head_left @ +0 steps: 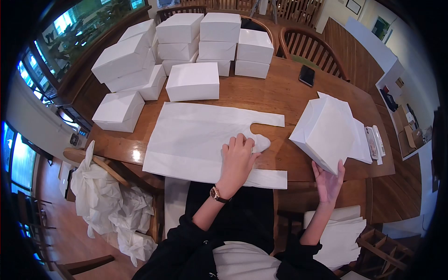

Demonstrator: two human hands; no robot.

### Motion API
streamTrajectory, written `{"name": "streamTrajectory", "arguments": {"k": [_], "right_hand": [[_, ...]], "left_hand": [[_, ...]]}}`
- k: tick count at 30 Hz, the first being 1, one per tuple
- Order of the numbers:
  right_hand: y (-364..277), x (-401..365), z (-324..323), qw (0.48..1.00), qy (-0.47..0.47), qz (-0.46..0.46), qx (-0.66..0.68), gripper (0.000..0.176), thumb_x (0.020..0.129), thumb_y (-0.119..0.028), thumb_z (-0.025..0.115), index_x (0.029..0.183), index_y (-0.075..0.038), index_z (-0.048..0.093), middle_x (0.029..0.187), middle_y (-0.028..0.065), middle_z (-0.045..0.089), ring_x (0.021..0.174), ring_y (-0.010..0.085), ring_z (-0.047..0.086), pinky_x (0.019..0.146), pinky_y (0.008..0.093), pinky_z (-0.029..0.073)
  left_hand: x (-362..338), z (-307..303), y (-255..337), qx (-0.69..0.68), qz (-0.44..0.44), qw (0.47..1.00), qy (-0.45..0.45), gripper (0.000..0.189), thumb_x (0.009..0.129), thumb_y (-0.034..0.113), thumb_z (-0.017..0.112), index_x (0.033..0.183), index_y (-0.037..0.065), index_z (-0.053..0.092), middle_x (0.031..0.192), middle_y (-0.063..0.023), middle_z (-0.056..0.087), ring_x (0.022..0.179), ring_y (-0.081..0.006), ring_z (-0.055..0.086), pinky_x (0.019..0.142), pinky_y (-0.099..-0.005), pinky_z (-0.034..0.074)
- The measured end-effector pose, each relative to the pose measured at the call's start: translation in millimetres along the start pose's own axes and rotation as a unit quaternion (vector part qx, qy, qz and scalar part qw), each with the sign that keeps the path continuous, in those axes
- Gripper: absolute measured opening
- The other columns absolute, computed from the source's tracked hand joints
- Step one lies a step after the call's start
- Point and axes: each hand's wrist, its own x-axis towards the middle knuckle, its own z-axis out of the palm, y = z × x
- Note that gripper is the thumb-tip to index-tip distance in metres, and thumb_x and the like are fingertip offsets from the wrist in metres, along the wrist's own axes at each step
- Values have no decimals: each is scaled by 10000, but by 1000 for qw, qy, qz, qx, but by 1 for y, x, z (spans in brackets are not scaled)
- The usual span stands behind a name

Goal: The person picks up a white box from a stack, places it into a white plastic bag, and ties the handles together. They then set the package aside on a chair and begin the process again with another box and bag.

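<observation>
A white plastic bag point(191, 133) lies flat on the wooden table in front of me, its two handles pointing right. My left hand point(239, 156), wearing a watch, is on the bag near its mouth, fingers bent and gripping the edge between the handles, where the plastic is bunched. On the right, my right hand point(328, 182) grips the near lower corner of a white cardboard box point(326, 130), which is tilted. The thumb and fingers are round that corner. Flat white sheets point(360, 147) lie partly hidden behind this box.
Several white boxes point(179, 29) are stacked at the table's back left. A phone point(306, 75) lies at the back right, with pale slim items point(374, 143) at the right edge. Filled white bags point(100, 196) sit on a chair at left; more white sheets point(338, 240) lie at lower right.
</observation>
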Motion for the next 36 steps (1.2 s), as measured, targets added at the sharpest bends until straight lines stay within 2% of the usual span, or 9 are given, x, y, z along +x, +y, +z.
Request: {"name": "streamTrajectory", "arguments": {"k": [6, 15, 21, 27, 36], "right_hand": [[-1, -2, 1, 999, 3, -20, -33, 621, 943, -399, 621, 1426, -79, 397, 1401, 144, 467, 1226, 319, 526, 1032, 455, 482], [1, -2, -6, 998, -29, 12, -52, 667, 950, -422, 613, 1457, -79, 347, 1432, 158, 434, 1277, 304, 487, 1069, 443, 454], [5, -4, -15, 991, 19, 4, -133, 717, 915, -408, 674, 1450, -60, 348, 1413, 139, 450, 1292, 281, 463, 1110, 405, 408], [3, -5, -10, 991, 26, 12, -133, 737, 914, -479, 641, 1441, -45, 362, 1400, 144, 467, 1280, 274, 479, 1074, 400, 436], [3, -5, -8, 987, 24, 31, -159, 731, 915, -518, 613, 1434, -60, 381, 1417, 136, 463, 1284, 260, 479, 1048, 405, 447]], "left_hand": [[-2, 1, -1, -29, -9, 999, 10, 192, 833, 168, 729, 992, 79, 670, 982, -50, 564, 927, -252, 536, 773, -394, 352], [-2, 1, -7, -58, -5, 998, 3, 179, 841, 141, 711, 1011, 90, 682, 981, -52, 573, 943, -246, 558, 791, -387, 365], [-3, 3, -7, -64, -7, 998, 13, 145, 869, 118, 679, 1010, 89, 681, 971, -64, 574, 936, -251, 558, 794, -392, 368], [-2, 6, -7, -53, -7, 998, 34, 108, 909, 96, 623, 994, 54, 673, 958, -70, 583, 921, -254, 562, 789, -390, 364], [-1, 5, -2, -51, -20, 998, 26, 114, 897, 174, 669, 968, 85, 678, 940, -44, 585, 897, -226, 560, 772, -379, 330]]}}
